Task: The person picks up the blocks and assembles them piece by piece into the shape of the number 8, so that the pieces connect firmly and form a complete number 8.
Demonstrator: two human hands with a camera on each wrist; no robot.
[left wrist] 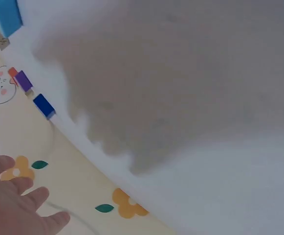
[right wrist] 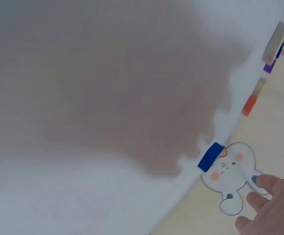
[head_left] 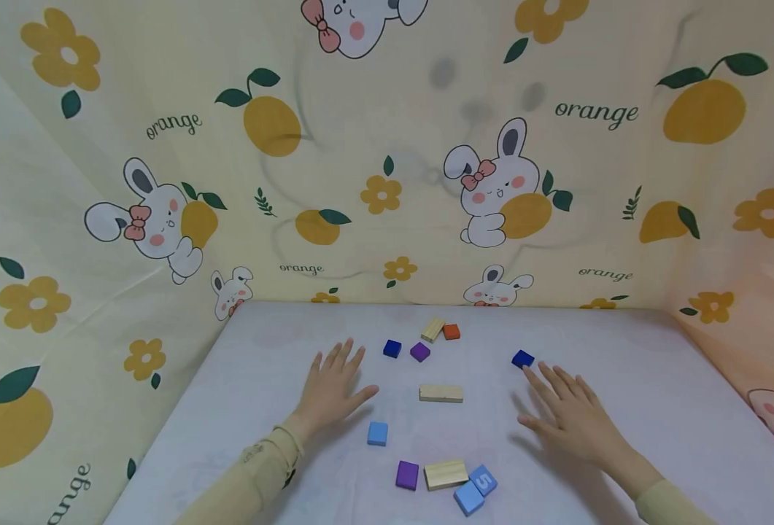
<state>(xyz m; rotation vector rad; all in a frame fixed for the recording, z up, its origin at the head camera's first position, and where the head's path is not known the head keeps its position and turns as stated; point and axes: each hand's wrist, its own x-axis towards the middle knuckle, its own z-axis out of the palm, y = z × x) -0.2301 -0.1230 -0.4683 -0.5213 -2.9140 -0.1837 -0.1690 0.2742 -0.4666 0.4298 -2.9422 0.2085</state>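
Note:
My left hand [head_left: 333,390] hovers over the left part of the white table with fingers spread and nothing in it. To its right lie a dark blue block [head_left: 392,348] and, nearer me, a light blue block [head_left: 377,434]. My right hand [head_left: 573,419] is also spread and holds nothing, its fingertips overlapping the edge of another dark blue block [head_left: 523,359] in the head view. Between the hands lies a plain wooden block [head_left: 441,394]. In the wrist views both hands cast broad shadows on the tabletop.
At the back lie a purple block [head_left: 420,352], a wooden block [head_left: 433,329] and an orange block [head_left: 451,332]. In front are a purple block [head_left: 407,475], a wooden block [head_left: 446,475] and two touching light blue blocks [head_left: 468,499], one marked 5. A printed curtain [head_left: 360,240] surrounds the table [head_left: 229,379].

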